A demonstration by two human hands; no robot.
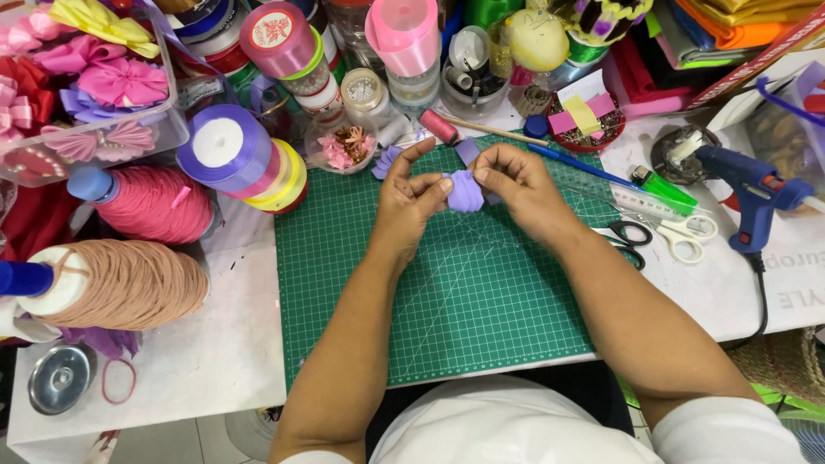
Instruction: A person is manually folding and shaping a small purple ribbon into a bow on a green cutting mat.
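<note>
Lying under everything, a green cutting mat (481, 292) on the white table (215, 361). Hovering above the mat's far half, left hand (411, 202) and right hand (520, 185), close together, fingertips nearly meeting. Both pinching a folded purple ribbon piece (466, 191) between thumb and fingers, the remaining fingers curling loosely. Ribbon looking gathered into a small rounded, petal-like fold, satin and lilac, held just off the mat. Sitting to the right, a blue glue gun (752, 193), white-handled scissors (679, 234) and a green lighter (663, 189). Resting behind the hands, a small pink thread spool (439, 126).
</note>
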